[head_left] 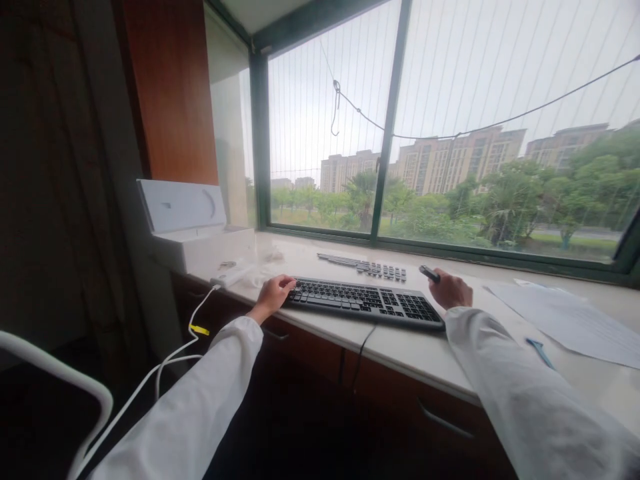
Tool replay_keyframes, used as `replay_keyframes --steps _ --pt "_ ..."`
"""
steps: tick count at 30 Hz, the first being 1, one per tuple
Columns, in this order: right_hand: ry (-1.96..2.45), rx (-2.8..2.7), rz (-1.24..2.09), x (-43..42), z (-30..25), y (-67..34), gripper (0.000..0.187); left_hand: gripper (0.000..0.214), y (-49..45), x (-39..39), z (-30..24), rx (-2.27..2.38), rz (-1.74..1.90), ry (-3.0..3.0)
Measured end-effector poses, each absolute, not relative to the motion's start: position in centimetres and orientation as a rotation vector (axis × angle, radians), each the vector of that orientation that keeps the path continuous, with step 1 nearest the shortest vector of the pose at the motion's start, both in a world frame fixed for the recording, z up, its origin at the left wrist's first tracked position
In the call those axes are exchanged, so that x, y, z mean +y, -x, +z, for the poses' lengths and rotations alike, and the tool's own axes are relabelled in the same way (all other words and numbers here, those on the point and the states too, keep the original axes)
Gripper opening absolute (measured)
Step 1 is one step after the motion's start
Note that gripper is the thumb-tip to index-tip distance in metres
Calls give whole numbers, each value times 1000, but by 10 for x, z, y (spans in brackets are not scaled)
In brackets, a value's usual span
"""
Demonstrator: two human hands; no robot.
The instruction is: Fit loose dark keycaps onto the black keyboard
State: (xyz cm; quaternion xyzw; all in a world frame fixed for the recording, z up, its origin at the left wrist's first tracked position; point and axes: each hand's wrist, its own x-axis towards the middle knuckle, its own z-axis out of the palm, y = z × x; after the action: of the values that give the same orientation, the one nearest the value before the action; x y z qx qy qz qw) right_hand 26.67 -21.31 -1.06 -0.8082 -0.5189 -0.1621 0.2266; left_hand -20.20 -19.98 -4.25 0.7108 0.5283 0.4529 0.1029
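Note:
A black full-size keyboard (363,303) lies across the white desktop in front of me, its cable (363,347) hanging over the front edge. My left hand (274,295) is closed at the keyboard's left end, with thumb and fingers at its upper corner. Just past the keyboard's right end, my right hand (451,291) is raised a little and wrapped round a short dark stick-like object (429,273). One end of that object points left; its kind is not clear. Behind the keyboard lie rows of loose dark keycaps (380,270) and longer strips.
An open white box (200,250) stands at the left, near a white power strip (231,275) and clear plastic wrapping (267,260). White paper sheets (565,317) and a small blue tool (540,352) lie at the right. A white cable (193,320) hangs down on the left.

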Motion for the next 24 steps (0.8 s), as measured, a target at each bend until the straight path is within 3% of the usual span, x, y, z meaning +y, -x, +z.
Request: replay_keyframes --steps 12,24 --pt "2270 -1572 -287 -210 -4 -257 38 28 172 -128 7 2015 939 -2002" --pt "2241 -1758 -370 -204 -1 -249 33 44 131 -26 26 1857 -18 -2073"
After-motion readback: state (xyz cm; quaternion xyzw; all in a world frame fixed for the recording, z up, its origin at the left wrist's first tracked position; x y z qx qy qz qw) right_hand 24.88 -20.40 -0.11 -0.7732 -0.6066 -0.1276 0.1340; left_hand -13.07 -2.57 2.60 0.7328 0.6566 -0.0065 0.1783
